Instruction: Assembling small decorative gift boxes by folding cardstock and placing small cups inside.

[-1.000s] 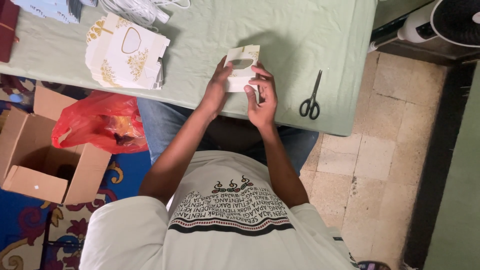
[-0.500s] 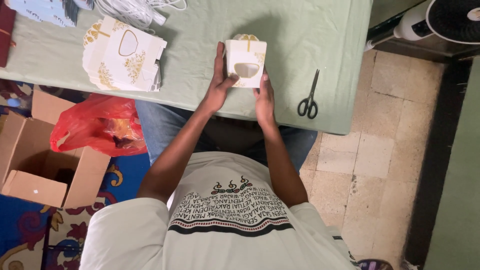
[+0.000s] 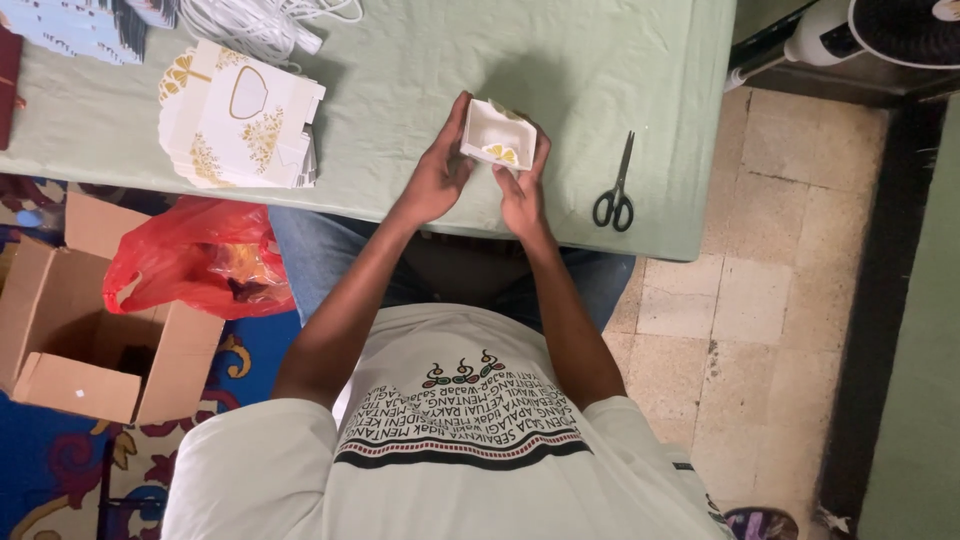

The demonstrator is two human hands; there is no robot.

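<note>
A small white paper box point(image 3: 494, 133) with gold print is held up over the green-covered table point(image 3: 420, 60), its open side turned toward me. My left hand point(image 3: 437, 172) grips its left wall, and my right hand point(image 3: 523, 187) grips its right wall and lower edge. Both hands hover just above the table's near edge.
A stack of flat white-and-gold box blanks point(image 3: 240, 120) lies at the left on the table, with white cords point(image 3: 265, 22) behind it. Black scissors point(image 3: 616, 188) lie to the right. A red plastic bag point(image 3: 200, 260) and an open cardboard carton point(image 3: 85, 330) sit on the floor at the left. A fan point(image 3: 900, 30) stands at the far right.
The box has been folded up and turned: a second ago it was a part-flat piece, then stood with its window facing me, and now shows its open inside.
</note>
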